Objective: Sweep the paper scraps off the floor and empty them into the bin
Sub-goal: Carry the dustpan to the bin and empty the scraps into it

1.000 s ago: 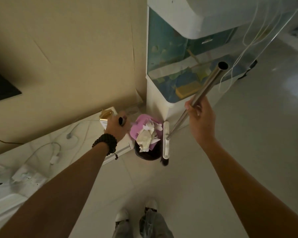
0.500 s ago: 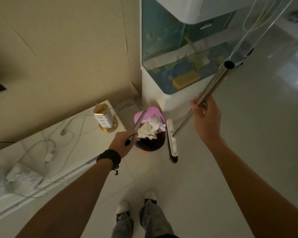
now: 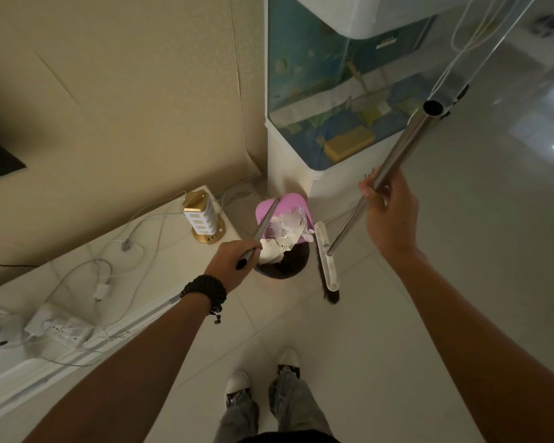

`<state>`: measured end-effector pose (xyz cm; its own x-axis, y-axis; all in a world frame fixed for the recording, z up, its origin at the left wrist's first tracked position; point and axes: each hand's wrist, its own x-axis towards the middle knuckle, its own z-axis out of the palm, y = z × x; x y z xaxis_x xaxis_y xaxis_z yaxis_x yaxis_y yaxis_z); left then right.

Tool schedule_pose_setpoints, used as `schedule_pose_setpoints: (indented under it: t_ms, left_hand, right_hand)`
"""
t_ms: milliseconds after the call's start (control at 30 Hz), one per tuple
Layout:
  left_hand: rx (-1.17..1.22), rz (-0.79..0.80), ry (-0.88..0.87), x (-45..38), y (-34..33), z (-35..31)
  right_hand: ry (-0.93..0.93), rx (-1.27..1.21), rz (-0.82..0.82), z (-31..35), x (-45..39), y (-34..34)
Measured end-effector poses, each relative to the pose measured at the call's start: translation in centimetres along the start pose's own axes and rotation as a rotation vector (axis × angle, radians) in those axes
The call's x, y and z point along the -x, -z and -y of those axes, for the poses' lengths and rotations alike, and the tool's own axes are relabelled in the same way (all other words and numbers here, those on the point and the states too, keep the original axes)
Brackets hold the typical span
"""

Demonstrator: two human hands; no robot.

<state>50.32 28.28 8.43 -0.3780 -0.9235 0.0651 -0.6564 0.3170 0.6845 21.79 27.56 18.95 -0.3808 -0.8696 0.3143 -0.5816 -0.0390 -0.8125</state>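
Note:
My left hand (image 3: 232, 264) grips the metal handle of a pink dustpan (image 3: 293, 203), which is tilted over a small dark bin (image 3: 296, 265) on the floor. White paper scraps (image 3: 285, 231) lie on the pan and spill into the bin's mouth. My right hand (image 3: 389, 215) is closed around the steel pole of a broom; the broom's white head (image 3: 327, 257) with dark bristles stands on the tiles just right of the bin.
A fish tank on a white stand (image 3: 330, 100) rises right behind the bin. To the left a low white counter (image 3: 77, 276) carries a gold-topped tower socket (image 3: 202, 217), cables and a power strip (image 3: 58, 322). My shoes (image 3: 263, 377) stand on pale tiles.
My left hand has pulled the dustpan handle back toward me and tipped the pan further, so scraps slide down into the bin. The broom has stayed beside the bin.

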Motion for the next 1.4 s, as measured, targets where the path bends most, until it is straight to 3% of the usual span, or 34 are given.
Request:
schedule_pose_setpoints:
  t_ms: [233,333,533,733,867,1400]
  left_hand:
    - [0.001,0.027,0.028,0.3,-1.2,0.8]
    - [0.036,-0.042,0.009,0.4,-1.5,0.4]
    - [0.047,-0.018,-0.002,0.8,-0.9,0.3]
    - [0.004,-0.002,-0.038,0.5,-1.4,0.2]
    - [-0.002,0.099,-0.062,0.5,-0.7,-0.4]
    - [-0.039,0.112,-0.083,1.7,1.4,0.0]
  right_hand:
    - [0.059,0.020,0.170,-0.1,1.5,0.6]
    - [0.052,0.051,0.119,-0.5,1.6,1.3]
    - [0.067,0.063,0.046,-1.0,1.6,1.3]
    - [0.069,0.038,0.060,-0.5,1.5,0.5]
    - [0.074,0.018,0.059,0.0,1.3,0.2]
    - [0.085,0.020,0.033,0.1,1.8,-0.4]
